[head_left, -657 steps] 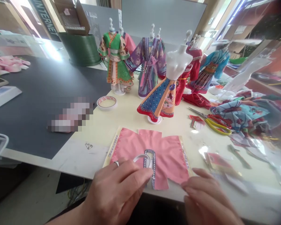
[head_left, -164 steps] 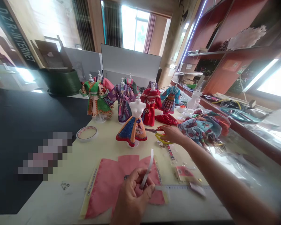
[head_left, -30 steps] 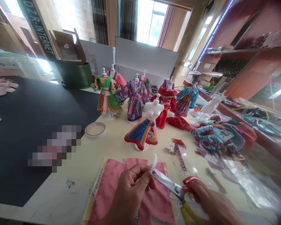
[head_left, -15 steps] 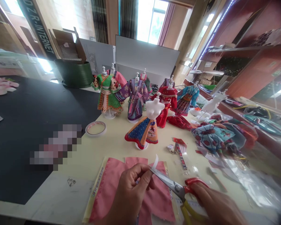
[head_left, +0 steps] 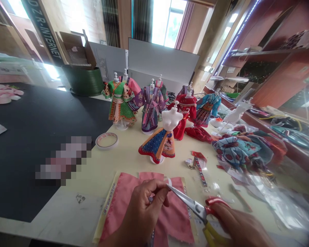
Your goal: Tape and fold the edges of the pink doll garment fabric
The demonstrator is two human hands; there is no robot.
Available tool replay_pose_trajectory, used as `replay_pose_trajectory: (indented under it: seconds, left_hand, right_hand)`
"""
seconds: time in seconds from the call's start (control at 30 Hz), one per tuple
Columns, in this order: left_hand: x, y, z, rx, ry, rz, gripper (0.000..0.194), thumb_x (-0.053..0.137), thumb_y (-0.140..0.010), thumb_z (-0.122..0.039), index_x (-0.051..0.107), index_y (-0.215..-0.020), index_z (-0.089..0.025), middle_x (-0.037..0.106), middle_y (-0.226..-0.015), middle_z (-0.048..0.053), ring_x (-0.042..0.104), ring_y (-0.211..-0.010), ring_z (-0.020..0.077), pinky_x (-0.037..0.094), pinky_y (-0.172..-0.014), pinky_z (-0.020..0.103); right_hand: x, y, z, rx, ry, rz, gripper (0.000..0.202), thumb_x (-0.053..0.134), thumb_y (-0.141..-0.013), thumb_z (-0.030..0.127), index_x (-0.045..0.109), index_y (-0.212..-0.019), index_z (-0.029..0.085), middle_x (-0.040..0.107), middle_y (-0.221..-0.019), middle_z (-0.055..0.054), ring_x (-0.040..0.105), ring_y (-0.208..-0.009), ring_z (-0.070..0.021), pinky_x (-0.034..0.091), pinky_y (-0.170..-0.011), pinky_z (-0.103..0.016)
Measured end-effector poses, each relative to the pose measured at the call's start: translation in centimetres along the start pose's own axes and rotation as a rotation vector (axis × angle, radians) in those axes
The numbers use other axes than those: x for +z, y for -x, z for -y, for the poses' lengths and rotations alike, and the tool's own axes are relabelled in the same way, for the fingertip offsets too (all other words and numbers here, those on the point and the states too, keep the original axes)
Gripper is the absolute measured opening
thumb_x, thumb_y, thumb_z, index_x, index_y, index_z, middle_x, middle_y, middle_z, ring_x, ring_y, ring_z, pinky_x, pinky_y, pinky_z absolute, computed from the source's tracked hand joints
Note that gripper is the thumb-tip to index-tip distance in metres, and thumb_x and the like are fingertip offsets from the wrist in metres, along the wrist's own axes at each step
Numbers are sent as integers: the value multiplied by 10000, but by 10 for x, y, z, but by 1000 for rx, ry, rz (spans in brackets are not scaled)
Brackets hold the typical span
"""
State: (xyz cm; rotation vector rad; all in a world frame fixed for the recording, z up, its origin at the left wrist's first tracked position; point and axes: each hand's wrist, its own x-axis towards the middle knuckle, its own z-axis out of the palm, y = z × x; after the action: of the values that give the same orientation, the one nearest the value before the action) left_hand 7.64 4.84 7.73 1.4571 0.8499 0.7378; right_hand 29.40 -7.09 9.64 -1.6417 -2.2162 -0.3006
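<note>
Above pink cloth [head_left: 173,221], pinches left hand [head_left: 147,207] narrow, cannot tell on what, and grips scissors [head_left: 196,207] in right hand [head_left: 233,219]; shows white strip [head_left: 169,181] lower than before. Leaves pale table [head_left: 128,161] beyond cloth's far edge.

A pale-yellow tabletop [head_left: 128,163] bears a glossy white skirted mannequin [head_left: 172,120], a pink fabric piece [head_left: 171,214] at its six o'clock and a round white tape roll [head_left: 107,148] at nine.

Head-worn camera, close above hands [head_left: 146,207], facing forward and down
</note>
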Motion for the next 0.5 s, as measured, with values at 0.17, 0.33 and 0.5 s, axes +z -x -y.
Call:
replay_pose_trajectory:
  seconds: [0.17,0.33,0.5]
  left_hand:
    - [-7,-5,0,-51,128,-35,186,536,-890,-343,632,-825,-198,606,-688,-16,552,-686,121,417,-672,216]
    - [-10,-8,-4,-190,409,86,218,562,-898,-383,578,-994,-188,623,-783,-16,545,-744,98,422,-733,200]
    - [-10,-5,-4,-251,536,96,300,675,-828,-291,531,-1077,-205,602,-863,-23,521,-777,84,412,-744,191]
  right_hand:
    - [-1,7,-6,-11,61,-27,302,502,-880,500,533,-1015,231,726,-731,-24,688,-546,-175,532,-464,-204]
    - [-2,9,-6,-66,89,-76,290,504,-894,469,606,-1039,239,735,-776,-38,697,-610,-202,561,-537,-244]
    - [-2,4,0,-151,198,-127,353,335,-988,426,559,-943,157,715,-725,-64,688,-603,-164,536,-538,-198]
